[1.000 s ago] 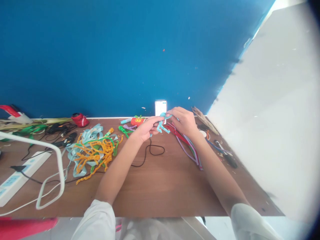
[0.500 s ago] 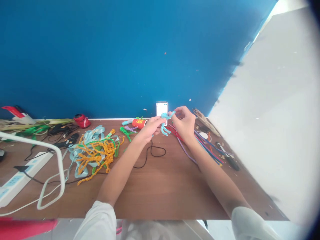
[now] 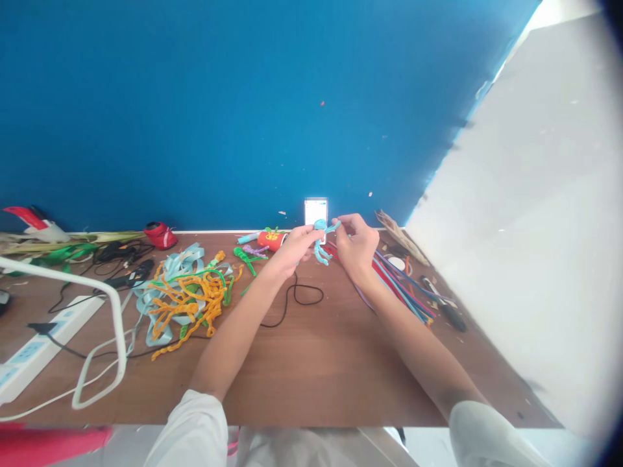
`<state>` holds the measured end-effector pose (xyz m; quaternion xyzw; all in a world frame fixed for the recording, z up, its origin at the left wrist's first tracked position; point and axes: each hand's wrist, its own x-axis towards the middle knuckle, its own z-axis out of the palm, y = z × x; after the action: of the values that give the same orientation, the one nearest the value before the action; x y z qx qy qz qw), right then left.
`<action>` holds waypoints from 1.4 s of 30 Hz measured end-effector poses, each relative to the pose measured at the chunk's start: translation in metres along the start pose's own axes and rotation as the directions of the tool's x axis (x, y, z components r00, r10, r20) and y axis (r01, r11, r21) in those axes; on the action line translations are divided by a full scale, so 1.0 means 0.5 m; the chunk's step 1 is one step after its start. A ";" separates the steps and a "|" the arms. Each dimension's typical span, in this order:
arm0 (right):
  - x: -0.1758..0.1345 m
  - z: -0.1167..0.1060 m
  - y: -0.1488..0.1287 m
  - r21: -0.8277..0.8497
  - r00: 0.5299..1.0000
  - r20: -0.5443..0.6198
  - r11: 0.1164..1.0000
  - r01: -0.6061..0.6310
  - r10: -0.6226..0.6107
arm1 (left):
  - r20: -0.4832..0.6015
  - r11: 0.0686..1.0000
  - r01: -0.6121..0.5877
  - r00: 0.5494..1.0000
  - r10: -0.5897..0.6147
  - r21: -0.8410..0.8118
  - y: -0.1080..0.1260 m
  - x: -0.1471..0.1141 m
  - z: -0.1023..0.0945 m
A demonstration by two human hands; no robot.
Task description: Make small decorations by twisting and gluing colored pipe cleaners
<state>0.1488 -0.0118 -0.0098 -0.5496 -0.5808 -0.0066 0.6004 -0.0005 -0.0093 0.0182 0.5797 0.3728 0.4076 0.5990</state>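
A light blue fuzzy pipe-cleaner figure (image 3: 320, 225) with a rounded top and dangling strands is held up over the far middle of the table. My left hand (image 3: 298, 248) pinches it at its middle, fingers closed. On the other side, my right hand (image 3: 357, 242) is closed on the tip of a strand that sticks out to the right. Behind the figure a phone (image 3: 316, 211) with a lit screen leans against the wall, its lower part partly covered. Coloured pipe cleaners (image 3: 400, 285) lie under and beside my right wrist.
Orange twisted pipe cleaners (image 3: 195, 305) lie tangled with pale blue ribbon (image 3: 182, 263) on the left. A red can (image 3: 271, 240) is behind my left hand. Further left are a power strip (image 3: 51, 344) and a white bent frame (image 3: 117, 318). A dark-handled tool (image 3: 452, 316) rests at right.
My right hand has shifted slightly down, and the strand it pinches now points less steeply upward. My left hand and the figure stay almost in place.
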 end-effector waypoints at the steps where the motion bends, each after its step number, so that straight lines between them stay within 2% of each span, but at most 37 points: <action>1: 0.001 -0.003 -0.002 0.019 1.000 0.020 1.000 0.001 -0.002 | -0.011 1.000 -0.001 1.000 0.001 0.005 0.003 -0.001 -0.002; 7: 0.015 -0.025 -0.015 0.111 0.990 0.140 0.993 -0.049 0.033 | -0.038 1.000 -0.008 0.999 0.008 -0.005 0.012 0.004 -0.021; 12: 0.022 -0.023 -0.012 0.210 0.978 0.197 0.971 -0.112 0.070 | -0.065 1.000 -0.008 0.998 0.007 -0.005 0.009 0.007 -0.029; 19: 0.011 -0.010 -0.010 0.135 0.996 0.087 0.990 -0.038 0.026 | -0.059 1.000 0.007 0.998 -0.007 0.011 0.013 0.001 -0.016; 22: 0.011 -0.012 -0.010 0.104 0.997 0.082 0.995 -0.003 -0.006 | -0.059 1.000 0.000 0.998 0.002 0.023 0.012 0.000 -0.019; 25: 0.017 -0.015 -0.008 0.150 0.996 0.086 0.988 -0.039 0.026 | -0.044 1.000 -0.002 0.999 0.004 0.031 0.013 -0.001 -0.022; 28: 0.020 -0.015 -0.008 0.240 0.987 0.148 0.965 -0.101 0.067 | -0.034 0.999 -0.001 0.999 0.002 0.039 0.018 -0.005 -0.017; 34: 0.017 -0.010 -0.011 0.397 0.954 0.294 0.902 -0.171 0.051 | -0.054 0.999 0.000 0.999 0.002 0.042 0.027 -0.011 -0.008; 36: 0.015 -0.009 -0.009 0.356 0.956 0.292 0.923 -0.147 0.040 | -0.071 0.999 -0.003 0.997 0.006 0.049 0.026 -0.010 -0.008; 39: 0.011 -0.008 -0.005 0.124 0.976 0.220 0.992 -0.024 -0.004 | -0.096 0.997 -0.010 0.995 0.018 0.079 0.023 -0.007 -0.006; 42: 0.007 -0.009 -0.004 -0.060 0.981 0.192 0.997 0.049 -0.036 | -0.120 0.995 -0.039 0.992 0.049 0.091 0.021 -0.006 -0.003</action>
<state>0.1518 -0.0132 -0.0047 -0.5542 -0.6467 0.0146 0.5238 -0.0034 -0.0116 0.0287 0.5878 0.4134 0.4384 0.5398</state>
